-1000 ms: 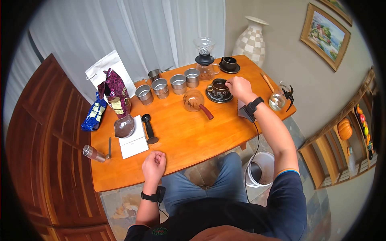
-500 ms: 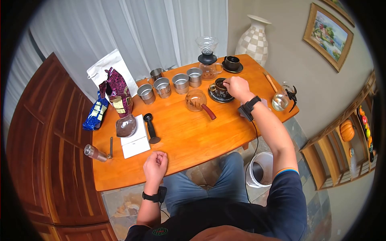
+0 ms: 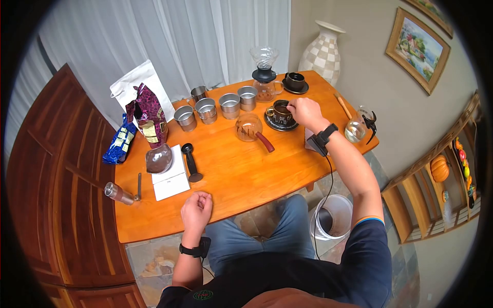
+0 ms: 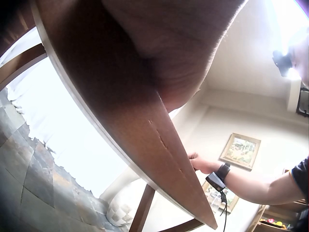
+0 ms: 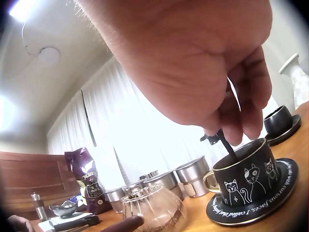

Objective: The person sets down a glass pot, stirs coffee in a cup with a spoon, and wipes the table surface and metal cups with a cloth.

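Note:
My right hand (image 3: 307, 114) is over a black cup (image 5: 244, 169) with white cat drawings and a gold handle. In the right wrist view its fingertips pinch a thin black spoon handle (image 5: 228, 146) whose lower end is hidden inside the cup. Under the cup lies a black saucer (image 5: 219, 212) with white lettering. My left hand (image 3: 196, 211) rests at the table's front edge, fingers loosely curled, with nothing in them. Nearest to it are a white scale (image 3: 172, 188) and a black scoop (image 3: 191, 163).
Left of the cup stands a glass pot (image 3: 248, 127) with a red-brown handle. Several metal cups (image 3: 206, 112) line the back, beside a glass dripper (image 3: 264, 57) on its server. A glass kettle (image 3: 355, 130) is at the right, coffee bags (image 3: 150, 123) and a hand grinder (image 3: 119, 194) at the left.
My right hand stays over the cup, with only slight shifts of the fingers. The left hand keeps its place at the table edge. The head view sways a little.

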